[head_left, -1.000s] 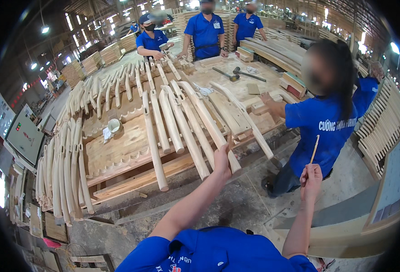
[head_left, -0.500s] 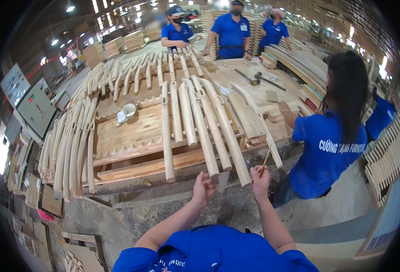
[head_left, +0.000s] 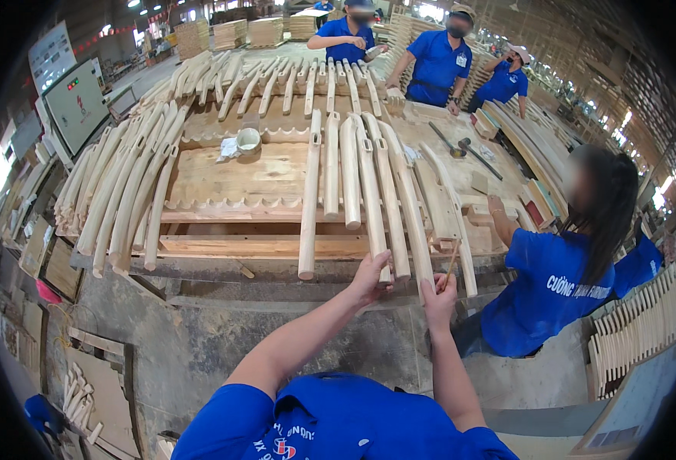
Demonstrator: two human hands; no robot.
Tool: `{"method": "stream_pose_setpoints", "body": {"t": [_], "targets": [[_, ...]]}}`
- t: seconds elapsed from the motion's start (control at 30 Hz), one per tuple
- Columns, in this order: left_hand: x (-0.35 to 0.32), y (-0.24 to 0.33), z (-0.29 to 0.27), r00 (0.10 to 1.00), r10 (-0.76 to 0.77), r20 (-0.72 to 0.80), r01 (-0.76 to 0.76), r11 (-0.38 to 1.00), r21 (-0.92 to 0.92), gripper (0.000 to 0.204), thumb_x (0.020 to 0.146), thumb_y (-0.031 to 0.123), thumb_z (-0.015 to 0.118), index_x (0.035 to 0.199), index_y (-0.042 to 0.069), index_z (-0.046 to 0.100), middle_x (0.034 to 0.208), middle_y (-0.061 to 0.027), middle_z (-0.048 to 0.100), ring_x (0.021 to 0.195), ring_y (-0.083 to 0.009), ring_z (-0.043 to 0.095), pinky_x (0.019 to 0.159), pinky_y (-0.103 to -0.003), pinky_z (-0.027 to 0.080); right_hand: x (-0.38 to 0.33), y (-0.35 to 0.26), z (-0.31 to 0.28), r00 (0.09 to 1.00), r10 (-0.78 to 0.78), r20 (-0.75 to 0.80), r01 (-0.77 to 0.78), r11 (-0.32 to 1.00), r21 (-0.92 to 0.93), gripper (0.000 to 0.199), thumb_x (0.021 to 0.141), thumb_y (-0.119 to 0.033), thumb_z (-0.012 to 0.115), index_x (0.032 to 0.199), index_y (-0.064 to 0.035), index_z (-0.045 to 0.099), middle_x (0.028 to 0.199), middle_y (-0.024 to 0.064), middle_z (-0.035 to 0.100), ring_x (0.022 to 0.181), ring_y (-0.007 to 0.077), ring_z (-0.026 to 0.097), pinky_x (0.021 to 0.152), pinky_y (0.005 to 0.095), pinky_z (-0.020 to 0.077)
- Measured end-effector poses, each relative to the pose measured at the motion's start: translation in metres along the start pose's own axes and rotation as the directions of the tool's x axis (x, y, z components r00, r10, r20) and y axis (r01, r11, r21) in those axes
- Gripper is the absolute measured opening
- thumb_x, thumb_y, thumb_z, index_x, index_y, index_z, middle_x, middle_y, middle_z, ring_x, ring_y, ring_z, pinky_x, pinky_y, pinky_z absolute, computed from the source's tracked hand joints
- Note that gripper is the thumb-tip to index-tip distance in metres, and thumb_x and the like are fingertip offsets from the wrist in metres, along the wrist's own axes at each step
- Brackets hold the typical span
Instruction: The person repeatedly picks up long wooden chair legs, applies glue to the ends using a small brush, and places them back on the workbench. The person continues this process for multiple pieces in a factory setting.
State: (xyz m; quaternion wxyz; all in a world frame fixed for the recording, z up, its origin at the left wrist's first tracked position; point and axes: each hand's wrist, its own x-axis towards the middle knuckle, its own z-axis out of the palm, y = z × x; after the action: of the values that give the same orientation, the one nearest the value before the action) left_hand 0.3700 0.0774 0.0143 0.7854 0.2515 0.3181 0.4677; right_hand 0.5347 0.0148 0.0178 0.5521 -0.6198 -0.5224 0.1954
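In the head view, the left hand is curled around the near end of a curved wooden chair leg, which lies on the desk with that end jutting past the near edge; the right hand is closed in a pinch on a thin wooden stick that points up and away just to the right of that leg. The leg lies in a tight row of like pieces, touching or nearly touching its neighbours, so a pull made at an angle could drag the adjoining legs along or tip one off the near edge onto the concrete floor. The stick, being slender, could snap or slip if pressed sideways against the hard wood. A seated co-worker in a blue shirt works close at the right, and a long piece swung that way could strike an arm. The legs are pale, unfinished timber, smooth and rounded, tapering with a gentle bow and a squarer block at one end. More of them fan out along the left rim and the far side of the desk. Scalloped boards lie flat in the middle, beside a small white cup. A hammer rests far right.
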Motion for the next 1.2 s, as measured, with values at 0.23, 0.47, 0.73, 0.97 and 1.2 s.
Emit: {"method": "stream_pose_setpoints", "body": {"t": [0.23, 0.47, 0.73, 0.97, 1.2], "targets": [[0.024, 0.006, -0.010, 0.982, 0.084, -0.169, -0.035, 0.961, 0.273, 0.042, 0.092, 0.043, 0.042, 0.116, 0.008, 0.038, 0.089, -0.0085, 0.054, 0.076, -0.0170, 0.057, 0.056, -0.032, 0.047, -0.012, 0.010, -0.009, 0.996, 0.040, -0.078, -0.021, 0.973, 0.232, 0.024, 0.081, -0.009, 0.062, 0.078, -0.0073, 0.039, 0.078, 0.0000, 0.044, 0.063, 0.0075, 0.036, 0.059, 0.0222, 0.0354], [0.074, 0.039, -0.013, 0.703, 0.481, -0.524, -0.101, 0.796, 0.596, 0.064, 0.090, 0.048, 0.040, 0.125, -0.006, 0.035, 0.110, -0.0237, 0.053, 0.104, -0.0321, 0.052, 0.090, -0.037, 0.039, -0.037, 0.035, -0.035, 0.986, 0.150, -0.069, -0.123, 0.945, 0.304, 0.022, 0.085, -0.011, 0.059, 0.079, -0.0084, 0.038, 0.077, -0.0008, 0.045, 0.064, 0.0052, 0.035, 0.058, 0.0202, 0.0325], [0.091, 0.047, -0.041, 0.732, 0.443, -0.518, -0.107, 0.825, 0.555, 0.065, 0.087, 0.054, 0.042, 0.108, -0.007, 0.053, 0.097, -0.0268, 0.060, 0.092, -0.0367, 0.057, 0.081, -0.041, 0.042, -0.047, 0.039, -0.059, 0.985, 0.145, -0.093, -0.103, 0.930, 0.354, 0.021, 0.085, -0.010, 0.059, 0.079, -0.0087, 0.039, 0.076, 0.0007, 0.049, 0.056, 0.0041, 0.040, 0.051, 0.0191, 0.0342], [0.095, 0.049, -0.041, 0.825, 0.352, -0.442, -0.166, 0.899, 0.406, 0.045, 0.087, 0.052, 0.048, 0.085, 0.007, 0.048, 0.063, -0.0052, 0.047, 0.052, -0.0172, 0.044, 0.047, -0.031, 0.034, -0.039, 0.036, -0.055, 0.992, 0.097, -0.085, -0.053, 0.908, 0.416, 0.019, 0.086, -0.007, 0.056, 0.080, -0.0095, 0.038, 0.075, 0.0023, 0.050, 0.051, 0.0033, 0.040, 0.043, 0.0172, 0.0310], [0.075, 0.056, -0.033, 0.908, 0.169, -0.383, -0.140, 0.985, 0.102, 0.046, 0.083, 0.056, 0.053, 0.083, 0.011, 0.044, 0.054, 0.0046, 0.035, 0.039, -0.0074, 0.031, 0.035, -0.024, 0.025, -0.033, 0.024, -0.049, 0.994, 0.067, -0.082, -0.021, 0.884, 0.467, 0.018, 0.087, -0.005, 0.054, 0.081, -0.0105, 0.038, 0.077, 0.0027, 0.050, 0.051, 0.0026, 0.039, 0.041, 0.0158, 0.0293]]}}
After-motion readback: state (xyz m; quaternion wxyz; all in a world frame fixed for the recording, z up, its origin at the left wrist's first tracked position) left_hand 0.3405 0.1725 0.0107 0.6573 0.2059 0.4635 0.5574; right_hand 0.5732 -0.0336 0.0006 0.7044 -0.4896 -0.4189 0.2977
